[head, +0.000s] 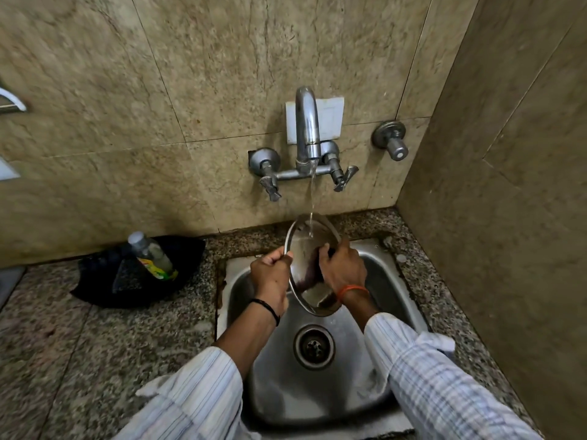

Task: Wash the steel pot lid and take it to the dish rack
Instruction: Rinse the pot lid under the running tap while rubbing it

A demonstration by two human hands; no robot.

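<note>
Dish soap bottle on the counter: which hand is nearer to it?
Left. The left hand grips the steel pot lid's left rim, on the side toward the dish soap bottle. The right hand rubs the lid's far side, farther away.

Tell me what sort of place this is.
Likely a small kitchen wash area in a home. A steel sink is set in a speckled granite counter, a wall tap runs water onto a steel pot lid, and a dish soap bottle stands nearby.
</note>
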